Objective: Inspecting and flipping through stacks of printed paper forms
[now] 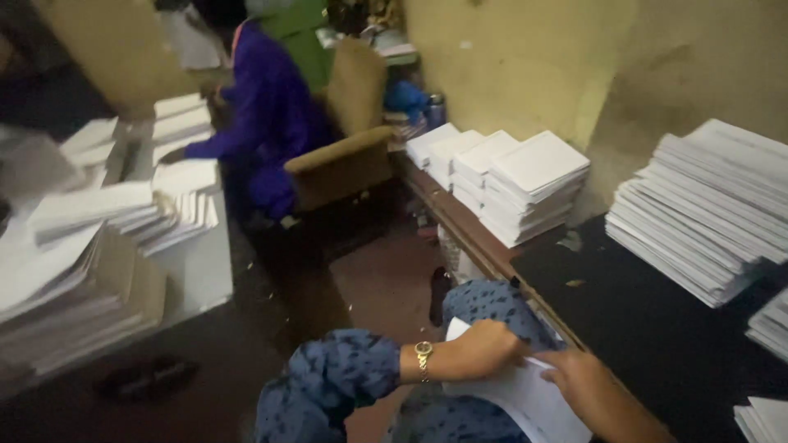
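The left hand [484, 344] (a gold watch [423, 356] on its wrist) lies curled on a bundle of white paper [525, 394] resting on the lap, fingers bent over its top edge. The right hand [579, 373] presses flat on the same bundle just beside it, fingers together. Beyond the right hand, stacks of white paper [706, 213] sit on the dark table [657, 336].
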